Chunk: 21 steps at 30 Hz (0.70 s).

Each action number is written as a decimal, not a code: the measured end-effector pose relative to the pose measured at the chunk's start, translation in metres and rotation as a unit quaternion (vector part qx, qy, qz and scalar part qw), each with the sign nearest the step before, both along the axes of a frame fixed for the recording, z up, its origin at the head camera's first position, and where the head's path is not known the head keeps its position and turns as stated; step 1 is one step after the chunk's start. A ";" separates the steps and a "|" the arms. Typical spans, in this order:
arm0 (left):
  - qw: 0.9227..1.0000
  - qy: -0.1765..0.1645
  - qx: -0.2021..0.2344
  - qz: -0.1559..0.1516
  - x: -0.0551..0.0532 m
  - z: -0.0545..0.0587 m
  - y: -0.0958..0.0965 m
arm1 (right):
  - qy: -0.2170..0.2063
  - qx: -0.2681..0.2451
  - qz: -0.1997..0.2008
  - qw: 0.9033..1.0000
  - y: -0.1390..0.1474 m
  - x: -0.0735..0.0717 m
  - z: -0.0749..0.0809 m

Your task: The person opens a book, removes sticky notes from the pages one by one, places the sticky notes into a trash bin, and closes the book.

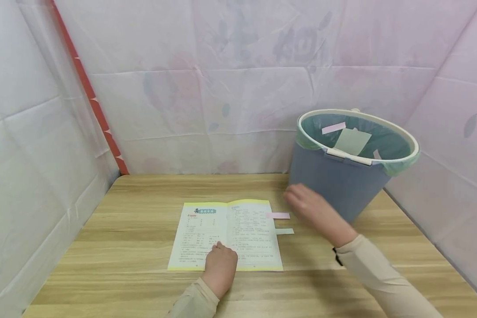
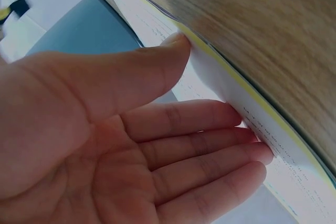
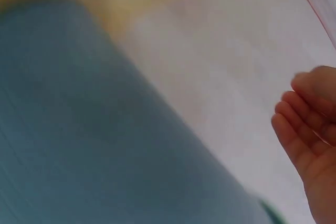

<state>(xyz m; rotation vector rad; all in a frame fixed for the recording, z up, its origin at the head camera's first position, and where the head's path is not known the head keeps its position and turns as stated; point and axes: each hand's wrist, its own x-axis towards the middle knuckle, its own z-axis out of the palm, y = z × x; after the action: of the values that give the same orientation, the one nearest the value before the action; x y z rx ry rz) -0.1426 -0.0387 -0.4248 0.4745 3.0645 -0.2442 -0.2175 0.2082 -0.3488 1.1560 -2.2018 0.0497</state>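
Note:
An open booklet [image 1: 254, 247] with yellow-edged printed pages lies on the wooden table. My left hand [image 1: 221, 267] rests on it near the lower middle; in the left wrist view the fingers [image 2: 205, 156] are fairly straight, their tips against the page. A pink paper tab [image 1: 280, 215] and a pale green tab [image 1: 284, 231] stick out from the booklet's right edge. In the air right of the tabs, my right hand [image 1: 316, 212], slightly blurred, is in front of the blue bin [image 1: 322, 170]. Its fingers [image 3: 299, 124] are loosely bent, with nothing seen in them.
The bin stands at the table's back right, lined with a green bag [image 1: 312, 126]. Inside are a pale green paper [image 1: 353, 141] and several pink strips [image 1: 334, 128]. White patterned cloth [image 1: 246, 101] hangs behind and at both sides of the table [image 1: 135, 221].

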 end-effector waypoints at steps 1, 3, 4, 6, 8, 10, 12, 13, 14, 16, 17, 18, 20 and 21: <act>1.000 -0.001 0.000 0.001 0.000 0.000 0.000 | -0.018 0.018 -0.010 1.000 -0.003 -0.003 -0.013; 1.000 -0.002 0.000 0.003 0.000 -0.001 0.000 | -0.043 0.047 -0.030 0.998 -0.008 -0.009 -0.037; 1.000 -0.004 0.000 0.004 -0.001 -0.001 0.001 | -0.049 0.061 -0.041 0.996 -0.010 -0.012 -0.048; 1.000 -0.007 0.000 0.006 -0.001 -0.001 0.001 | -0.059 0.079 -0.064 0.993 -0.012 -0.018 -0.065; 1.000 -0.008 -0.001 0.007 -0.001 -0.001 0.002 | -0.061 0.094 -0.086 0.990 -0.013 -0.022 -0.077; 1.000 -0.009 -0.003 0.009 -0.001 -0.002 0.002 | -0.060 0.110 -0.102 0.987 -0.014 -0.027 -0.085; 1.000 -0.004 -0.008 0.009 -0.001 -0.002 0.002 | -0.062 0.120 -0.112 0.985 -0.016 -0.031 -0.089; 1.000 -0.002 -0.009 0.009 -0.001 -0.002 0.002 | -0.064 0.123 -0.116 0.984 -0.016 -0.032 -0.090; 1.000 0.002 -0.010 0.009 -0.001 -0.002 0.002 | -0.066 0.125 -0.119 0.983 -0.017 -0.033 -0.091; 1.000 0.007 -0.010 0.008 -0.001 -0.003 0.002 | -0.070 0.127 -0.127 0.981 -0.019 -0.036 -0.092; 1.000 0.008 -0.012 0.006 -0.002 -0.002 0.002 | -0.071 0.126 -0.130 0.981 -0.019 -0.037 -0.093; 1.000 0.008 -0.012 0.005 -0.002 -0.002 0.002 | -0.072 0.127 -0.134 0.980 -0.020 -0.038 -0.093; 1.000 0.008 -0.011 0.006 -0.002 -0.002 0.002 | -0.072 0.129 -0.137 0.979 -0.021 -0.040 -0.094; 1.000 0.005 -0.010 0.007 -0.002 -0.003 0.001 | -0.071 0.130 -0.139 0.979 -0.021 -0.040 -0.095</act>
<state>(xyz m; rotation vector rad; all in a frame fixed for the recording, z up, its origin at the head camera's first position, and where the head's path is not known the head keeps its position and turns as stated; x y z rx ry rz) -0.1449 -0.0373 -0.4273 0.4521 3.0713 -0.2779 -0.2576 0.1873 -0.4435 0.9922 -2.5361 -0.2897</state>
